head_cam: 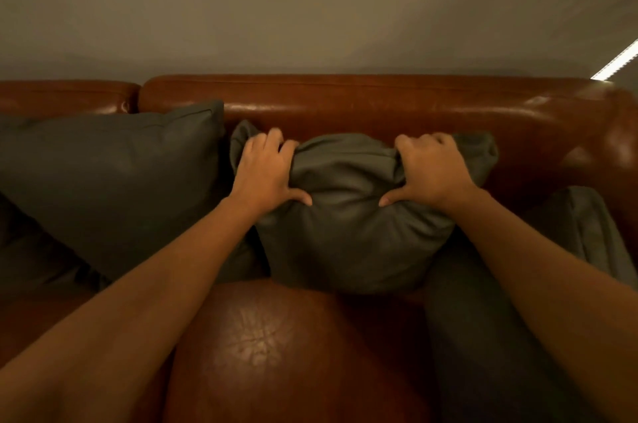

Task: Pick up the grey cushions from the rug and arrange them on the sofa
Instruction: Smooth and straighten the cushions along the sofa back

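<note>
A grey cushion (348, 232) stands against the backrest of the brown leather sofa (379, 101). My left hand (266, 174) grips its upper left corner, fingers curled over the top edge and thumb pressed into the front. My right hand (431, 170) grips the upper right corner the same way. The cushion's top bunches between my hands. A larger grey cushion (114, 174) leans on the backrest to the left, touching the held one. Another grey cushion (483, 319) lies on the seat at the right, partly under my right forearm.
The sofa's seat (262, 346) bulges shiny in front of me. Its right armrest (607, 139) rises at the far right. A plain wall (310, 8) runs behind the backrest, with a bright light strip (618, 63) at the right edge.
</note>
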`<state>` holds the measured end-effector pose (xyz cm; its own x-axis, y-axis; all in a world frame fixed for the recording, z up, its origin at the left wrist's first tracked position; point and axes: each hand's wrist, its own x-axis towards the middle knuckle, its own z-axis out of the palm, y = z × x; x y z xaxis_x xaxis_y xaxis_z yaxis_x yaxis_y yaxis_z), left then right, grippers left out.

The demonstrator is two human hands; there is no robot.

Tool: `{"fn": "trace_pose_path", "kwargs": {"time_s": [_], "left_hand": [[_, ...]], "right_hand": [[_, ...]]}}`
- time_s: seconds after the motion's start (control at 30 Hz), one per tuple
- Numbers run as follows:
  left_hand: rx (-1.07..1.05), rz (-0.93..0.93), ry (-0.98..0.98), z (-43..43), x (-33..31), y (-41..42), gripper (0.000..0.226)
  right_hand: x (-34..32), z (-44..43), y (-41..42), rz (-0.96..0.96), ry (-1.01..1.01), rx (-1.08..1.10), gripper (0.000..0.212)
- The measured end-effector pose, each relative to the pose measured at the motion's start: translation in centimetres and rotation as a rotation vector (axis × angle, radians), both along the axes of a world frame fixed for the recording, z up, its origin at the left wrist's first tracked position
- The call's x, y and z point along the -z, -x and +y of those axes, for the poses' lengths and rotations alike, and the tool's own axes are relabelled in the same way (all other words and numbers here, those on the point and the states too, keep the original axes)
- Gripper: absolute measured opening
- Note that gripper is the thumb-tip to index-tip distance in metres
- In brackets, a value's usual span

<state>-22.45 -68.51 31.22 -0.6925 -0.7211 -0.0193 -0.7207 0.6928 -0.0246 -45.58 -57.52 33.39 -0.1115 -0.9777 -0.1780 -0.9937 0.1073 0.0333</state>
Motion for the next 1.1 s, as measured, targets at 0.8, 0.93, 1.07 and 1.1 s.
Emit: {"fn": "trace_pose_path", "kwargs": {"time_s": [0.8,0.93,1.07,1.1], "left_hand": [[0.058,-0.309,-0.123,7.7,12.1,-0.5,0.143],[0.029,-0.384,-0.298,7.4,12.1,1.2,0.096],[-0.023,-0.415,-0.402,6.7,12.4,2.1,0.081],[-0.03,-0.406,-0.424,6.4,12.5,2.4,0.08]], "right_hand": [[14.9,5.2,-3.4,0.051,0.315,0.014,0.153],[16.0,3.9,-2.7,0.029,0.307,0.02,0.156],[16.8,2.3,-2.1,-0.029,0.257,0.018,0.148],[17.0,2.1,-1.9,-0.02,0.258,0.011,0.143]]}}
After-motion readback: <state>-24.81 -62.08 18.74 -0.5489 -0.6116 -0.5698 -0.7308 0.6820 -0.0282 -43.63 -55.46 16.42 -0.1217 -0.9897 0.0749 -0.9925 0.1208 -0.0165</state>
